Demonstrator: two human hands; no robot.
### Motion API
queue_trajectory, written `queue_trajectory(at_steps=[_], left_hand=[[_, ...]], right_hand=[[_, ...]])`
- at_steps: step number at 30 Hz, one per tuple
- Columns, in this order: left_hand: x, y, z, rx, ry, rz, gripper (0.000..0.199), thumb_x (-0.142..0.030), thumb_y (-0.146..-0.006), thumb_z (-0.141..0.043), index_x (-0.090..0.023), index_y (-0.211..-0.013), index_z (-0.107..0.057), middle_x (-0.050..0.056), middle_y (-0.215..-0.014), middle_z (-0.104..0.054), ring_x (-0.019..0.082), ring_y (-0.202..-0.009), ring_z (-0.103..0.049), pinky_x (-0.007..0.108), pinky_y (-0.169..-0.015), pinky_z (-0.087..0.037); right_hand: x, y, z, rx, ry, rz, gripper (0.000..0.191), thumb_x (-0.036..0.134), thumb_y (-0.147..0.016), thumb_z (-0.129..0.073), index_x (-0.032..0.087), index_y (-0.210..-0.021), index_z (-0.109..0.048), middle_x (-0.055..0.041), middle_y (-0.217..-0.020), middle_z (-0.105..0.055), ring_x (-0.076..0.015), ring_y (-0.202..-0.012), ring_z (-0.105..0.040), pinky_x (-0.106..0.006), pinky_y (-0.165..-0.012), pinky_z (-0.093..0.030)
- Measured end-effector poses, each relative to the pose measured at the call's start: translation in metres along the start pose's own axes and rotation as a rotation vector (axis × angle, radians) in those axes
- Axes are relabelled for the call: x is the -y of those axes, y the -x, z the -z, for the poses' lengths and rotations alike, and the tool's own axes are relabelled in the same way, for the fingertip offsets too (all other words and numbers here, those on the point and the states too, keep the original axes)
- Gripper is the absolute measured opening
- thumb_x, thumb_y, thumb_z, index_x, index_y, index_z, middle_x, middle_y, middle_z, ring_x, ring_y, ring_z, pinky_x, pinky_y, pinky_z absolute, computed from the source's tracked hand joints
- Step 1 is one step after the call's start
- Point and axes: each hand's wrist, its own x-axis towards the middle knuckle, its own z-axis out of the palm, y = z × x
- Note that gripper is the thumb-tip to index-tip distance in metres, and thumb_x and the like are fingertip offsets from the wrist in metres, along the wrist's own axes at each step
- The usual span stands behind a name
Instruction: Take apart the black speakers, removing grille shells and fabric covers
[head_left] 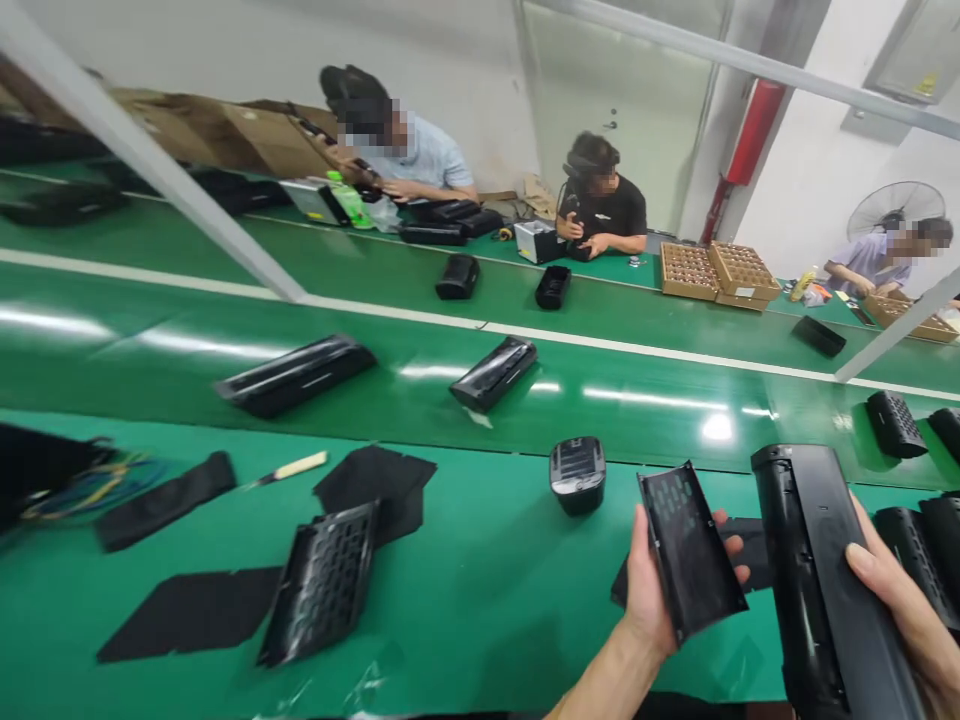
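Note:
My left hand [646, 590] grips a curved black plastic panel [688, 560] by its edges; rows of oval holes show near its top. Close by on the right, my right hand [896, 590] is closed around a long black plastic housing [825, 560], thumb on its flat face and an open slot along its left side. The panel and the housing are apart. Beneath the left hand lies a flat black sheet [742, 540], partly covered. A short black case [577, 475] stands upright on the green table, beyond the left hand.
A perforated panel [322, 585], black sheets [191, 610] and a pale-handled tool [300, 466] lie at left, near wires [105, 485]. Housings [495, 372] lie on the green belt [630, 395]. Several housings [911, 560] stand at right. Co-workers [604, 205] sit opposite beside cartons [690, 272].

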Motion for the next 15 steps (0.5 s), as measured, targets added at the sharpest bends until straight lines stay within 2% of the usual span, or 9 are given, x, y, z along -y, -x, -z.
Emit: queue_trajectory(at_steps=[2, 5, 7, 9, 15], left_hand=[[0.006, -0.005, 0.0, 0.051, 0.002, -0.006, 0.105, -0.094, -0.087, -0.041, -0.003, -0.125, -0.076, 0.025, -0.113, -0.08, 0.04, -0.097, -0.078, 0.053, -0.102, -0.051], [0.013, -0.011, -0.01, 0.151, 0.012, -0.07, 0.103, -0.092, -0.091, -0.035, -0.005, -0.124, -0.077, 0.024, -0.119, -0.079, 0.042, -0.118, -0.072, 0.056, -0.116, -0.04], [0.015, -0.014, -0.02, 0.212, -0.008, -0.101, 0.102, -0.09, -0.093, -0.031, -0.007, -0.134, -0.074, 0.023, -0.129, -0.076, 0.043, -0.135, -0.062, 0.056, -0.123, -0.032], [0.016, -0.015, -0.029, 0.258, -0.029, -0.12, 0.102, -0.089, -0.094, -0.031, -0.008, -0.143, -0.068, 0.023, -0.139, -0.071, 0.043, -0.145, -0.053, 0.057, -0.126, -0.028], [0.014, -0.018, -0.03, 0.301, -0.005, -0.227, 0.098, -0.086, -0.096, -0.035, -0.007, -0.147, -0.064, 0.023, -0.148, -0.065, 0.043, -0.151, -0.046, 0.055, -0.129, -0.023]], right_hand=[[0.031, -0.006, -0.008, -0.024, 0.19, 0.163, 0.096, 0.071, -0.085, -0.067, 0.04, -0.169, -0.034, -0.0069, -0.167, -0.049, -0.0409, -0.144, -0.058, -0.056, -0.111, -0.056], [0.064, -0.015, -0.03, -0.015, 0.487, 0.326, 0.105, 0.072, -0.08, -0.073, 0.036, -0.17, -0.033, -0.0053, -0.173, -0.039, -0.0412, -0.156, -0.04, -0.06, -0.124, -0.04], [0.076, -0.019, -0.046, 0.021, 0.63, 0.401, 0.109, 0.074, -0.08, -0.071, 0.033, -0.171, -0.029, -0.0064, -0.174, -0.038, -0.0409, -0.157, -0.039, -0.061, -0.125, -0.037], [0.083, -0.022, -0.059, 0.062, 0.74, 0.438, 0.107, 0.074, -0.083, -0.068, 0.033, -0.172, -0.026, -0.0071, -0.173, -0.039, -0.0396, -0.155, -0.043, -0.06, -0.124, -0.039], [0.101, -0.032, -0.079, 0.128, 0.865, 0.465, 0.104, 0.071, -0.085, -0.067, 0.033, -0.172, -0.025, -0.0094, -0.169, -0.046, -0.0402, -0.147, -0.054, -0.059, -0.12, -0.045]])
